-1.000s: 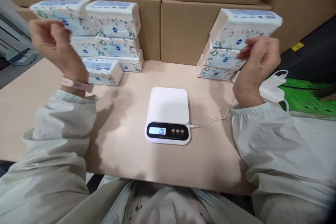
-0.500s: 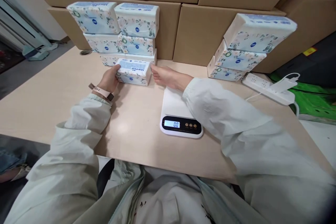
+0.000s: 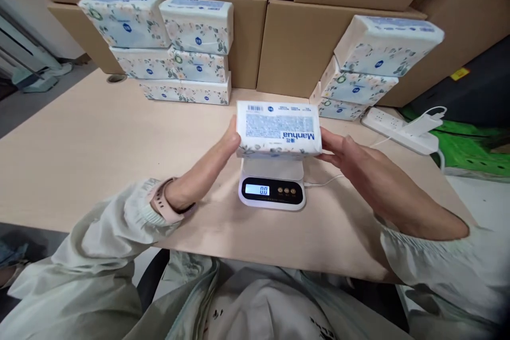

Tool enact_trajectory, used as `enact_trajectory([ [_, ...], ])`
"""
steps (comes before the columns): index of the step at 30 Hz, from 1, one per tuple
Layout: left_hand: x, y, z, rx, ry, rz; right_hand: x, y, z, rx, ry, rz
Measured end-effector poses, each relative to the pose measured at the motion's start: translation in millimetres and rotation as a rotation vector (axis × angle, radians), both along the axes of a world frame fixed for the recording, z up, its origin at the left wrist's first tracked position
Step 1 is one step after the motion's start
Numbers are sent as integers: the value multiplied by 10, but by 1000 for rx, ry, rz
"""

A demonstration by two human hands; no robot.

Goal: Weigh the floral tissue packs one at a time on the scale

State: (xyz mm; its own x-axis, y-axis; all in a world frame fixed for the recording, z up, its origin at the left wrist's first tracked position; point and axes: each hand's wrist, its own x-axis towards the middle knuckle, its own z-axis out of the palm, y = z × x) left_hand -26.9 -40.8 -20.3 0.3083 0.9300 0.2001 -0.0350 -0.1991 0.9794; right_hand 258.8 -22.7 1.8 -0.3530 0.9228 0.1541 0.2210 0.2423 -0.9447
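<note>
Between my two hands is a white and blue tissue pack [image 3: 279,130] with a flower print, its lettered top facing up. My left hand [image 3: 217,162] presses on its left end, and my right hand [image 3: 354,170] grips the right end. Beneath the pack stands a white digital scale [image 3: 273,188], whose lit display reads 0.0. The pack covers most of the scale's plate, and it appears held just above it.
Stacked tissue packs [image 3: 199,66] stand at the back left, and another stack [image 3: 358,87] at the back right. Cardboard boxes [image 3: 303,42] form a wall behind. A white power strip [image 3: 398,130] with cables lies at the right, near a green crate [image 3: 474,151].
The tissue pack has moved right and nearer, from in front of the left stack to over the scale. Both hands came with it, and my right arm no longer crosses the scale.
</note>
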Motion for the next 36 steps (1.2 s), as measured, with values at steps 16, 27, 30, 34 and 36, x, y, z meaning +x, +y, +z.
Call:
enact_trajectory([
  [16, -174, 177, -896, -201, -176, 552, 312, 30, -1012, 309, 163, -642],
  [27, -302, 216, -903, -266, -247, 564, 327, 59, -1120, 213, 192, -601],
  [30, -282, 218, -891, -279, -282, 582, 340, 63, -1144, 245, 186, -588],
  [34, -276, 220, -877, -289, -306, 587, 347, 69, -1163, 266, 189, -569],
  [36, -275, 219, -872, -290, -308, 586, 344, 67, -1170, 271, 199, -556],
])
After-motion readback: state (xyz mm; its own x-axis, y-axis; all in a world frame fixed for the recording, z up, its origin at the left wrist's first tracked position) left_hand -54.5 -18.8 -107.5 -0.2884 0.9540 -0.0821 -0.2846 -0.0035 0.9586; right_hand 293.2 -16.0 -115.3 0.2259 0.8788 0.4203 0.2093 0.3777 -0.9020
